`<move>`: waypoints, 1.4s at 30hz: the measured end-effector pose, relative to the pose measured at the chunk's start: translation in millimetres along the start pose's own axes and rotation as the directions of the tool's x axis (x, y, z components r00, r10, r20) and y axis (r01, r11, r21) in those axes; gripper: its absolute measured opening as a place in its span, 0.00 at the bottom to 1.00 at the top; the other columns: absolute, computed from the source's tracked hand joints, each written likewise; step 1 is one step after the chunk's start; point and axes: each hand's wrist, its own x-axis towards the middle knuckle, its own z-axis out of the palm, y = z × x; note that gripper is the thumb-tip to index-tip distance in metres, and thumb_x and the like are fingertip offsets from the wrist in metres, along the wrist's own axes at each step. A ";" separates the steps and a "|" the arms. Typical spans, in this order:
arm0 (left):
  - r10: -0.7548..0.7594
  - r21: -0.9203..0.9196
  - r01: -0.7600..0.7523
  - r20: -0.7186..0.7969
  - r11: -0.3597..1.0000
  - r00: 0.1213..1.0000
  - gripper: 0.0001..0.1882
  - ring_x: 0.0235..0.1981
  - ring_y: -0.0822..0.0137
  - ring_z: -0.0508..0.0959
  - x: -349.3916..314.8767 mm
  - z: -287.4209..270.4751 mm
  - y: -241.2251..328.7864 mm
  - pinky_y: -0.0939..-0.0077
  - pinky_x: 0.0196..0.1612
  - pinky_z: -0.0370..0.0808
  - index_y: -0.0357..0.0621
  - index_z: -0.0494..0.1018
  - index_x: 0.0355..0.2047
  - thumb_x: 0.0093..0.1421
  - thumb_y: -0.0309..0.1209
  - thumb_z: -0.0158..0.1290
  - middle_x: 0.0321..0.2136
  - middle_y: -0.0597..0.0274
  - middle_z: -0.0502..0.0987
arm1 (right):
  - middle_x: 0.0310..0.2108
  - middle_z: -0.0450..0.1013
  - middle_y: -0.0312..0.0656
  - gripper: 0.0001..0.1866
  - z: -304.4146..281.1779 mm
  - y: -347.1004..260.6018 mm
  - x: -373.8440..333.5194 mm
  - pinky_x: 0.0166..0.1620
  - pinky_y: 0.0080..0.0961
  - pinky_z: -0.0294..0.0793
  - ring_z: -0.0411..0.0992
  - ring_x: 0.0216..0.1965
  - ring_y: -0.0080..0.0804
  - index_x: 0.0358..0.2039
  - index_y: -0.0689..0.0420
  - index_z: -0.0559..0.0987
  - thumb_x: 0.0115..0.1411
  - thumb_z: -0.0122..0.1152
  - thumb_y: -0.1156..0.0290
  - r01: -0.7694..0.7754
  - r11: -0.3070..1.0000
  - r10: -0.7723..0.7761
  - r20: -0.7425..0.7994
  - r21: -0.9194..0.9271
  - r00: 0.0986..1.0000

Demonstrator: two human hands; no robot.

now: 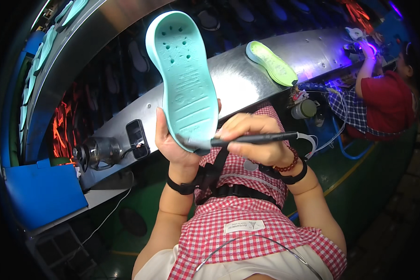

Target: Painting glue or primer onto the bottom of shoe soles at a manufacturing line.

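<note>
Overall, one metal desk (235, 86) stands behind one held turquoise sole (190, 84) and carries one yellow-green sole (272, 64) and one black phone (137, 138); one black-handled brush (262, 138) is also in hand. The left hand's (178, 153) grip cups the turquoise sole's near end, thumb along its side, while the right hand's (259, 124) grip pinches the brush nearly level, blurred tip over that end. The turquoise sole shows a raised rim, far-end holes and near-end cross ridges.

This is a shoe workshop of factory kind: a blue-green sole (189, 93) meets a brush (277, 137), a lime-coloured sole (274, 65) lies on the long metal bench (312, 56) — and a second person (382, 93) (in a red shirt (392, 105)) works farther along it. A yellow line (350, 170) crosses the green floor (359, 193).
</note>
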 end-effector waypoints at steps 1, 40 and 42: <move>-0.006 -0.051 0.007 0.012 0.999 1.000 0.33 0.52 0.47 0.66 1.0 0.4 1.2 0.49 0.56 0.59 0.39 0.55 0.56 0.61 0.52 0.28 0.53 0.46 0.62 | 0.34 0.74 0.46 0.10 1.0 -3.0 1.9 0.36 0.19 0.72 0.73 0.32 0.26 0.33 0.65 0.76 0.48 0.58 0.83 0.033 0.999 -0.031 0.068 -0.021 0.997; -0.500 0.517 0.701 -0.492 0.491 0.713 0.23 0.37 0.70 0.76 11.6 18.7 41.1 0.81 0.39 0.74 0.31 0.64 0.50 0.58 0.34 0.47 0.41 0.53 0.73 | 0.36 0.75 0.43 0.10 -62.6 -37.8 29.0 0.38 0.27 0.72 0.73 0.38 0.37 0.33 0.57 0.77 0.52 0.52 0.70 0.172 0.834 0.214 0.595 -0.525 0.775; -0.477 0.498 0.700 -0.512 0.512 0.714 0.22 0.37 0.70 0.76 8.1 7.0 44.1 0.81 0.40 0.74 0.31 0.63 0.50 0.58 0.33 0.47 0.41 0.53 0.72 | 0.37 0.74 0.45 0.09 -58.3 -51.0 29.8 0.41 0.27 0.72 0.73 0.40 0.38 0.34 0.59 0.76 0.51 0.54 0.72 0.172 0.724 0.379 0.594 -0.668 0.710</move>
